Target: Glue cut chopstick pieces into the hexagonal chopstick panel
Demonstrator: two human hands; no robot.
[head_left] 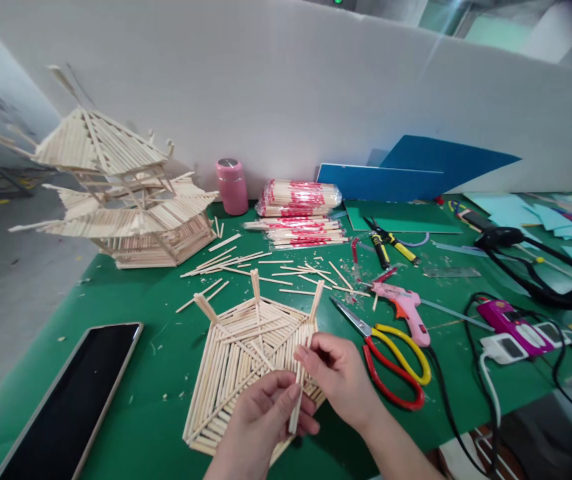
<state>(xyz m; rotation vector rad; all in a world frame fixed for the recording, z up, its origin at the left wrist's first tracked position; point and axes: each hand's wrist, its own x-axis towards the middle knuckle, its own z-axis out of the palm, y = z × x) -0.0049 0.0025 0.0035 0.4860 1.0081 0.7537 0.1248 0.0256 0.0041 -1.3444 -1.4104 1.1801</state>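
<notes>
Over the right part of a hexagonal panel of wooden sticks (226,373), my left hand (276,407) pinches a few short wooden sticks (297,400) between thumb and fingers. My right hand (339,370) is closed on the upper part of the same sticks. Three bundled stick posts stand up from the panel's far corners, one of them a post (256,287) at the back. Diagonal sticks cross the panel's surface. My hands hide its near right side.
A stick pagoda (136,220) stands at the left, a phone (71,400) nearer. Behind are a pink flask (232,187) and wrapped sticks (301,198). At the right lie scissors (396,360), a pink glue gun (403,307), pliers (391,243) and a power strip (516,327).
</notes>
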